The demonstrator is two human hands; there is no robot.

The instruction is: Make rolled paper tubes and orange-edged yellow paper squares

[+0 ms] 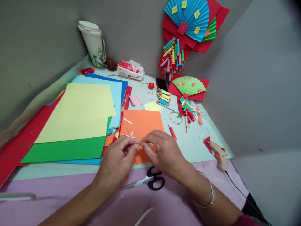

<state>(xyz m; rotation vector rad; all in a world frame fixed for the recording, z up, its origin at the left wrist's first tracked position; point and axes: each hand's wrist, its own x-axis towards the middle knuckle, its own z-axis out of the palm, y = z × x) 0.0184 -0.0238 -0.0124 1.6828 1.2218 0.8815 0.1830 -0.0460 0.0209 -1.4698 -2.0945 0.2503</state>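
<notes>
My left hand (119,157) and my right hand (163,152) meet fingertip to fingertip above an orange sheet of paper (143,121). Both are closed in a pinch on a tiny pale yellow piece of paper (140,142), mostly covered by the fingers. Several thin white strips (127,120) lie on the orange sheet. Just below the hands are scissors (155,182) with black handles, their blades pointing left. A red pencil-like stick (172,131) rests right of the orange sheet.
Coloured sheets (77,110) are stacked at left. A glue gun (219,153) with a cord lies at right. Small paper rolls (164,96), a phone (161,84), a tissue pack (131,70) and a white cup (92,44) stand behind. Paper fan decorations (188,85) lean at the back right.
</notes>
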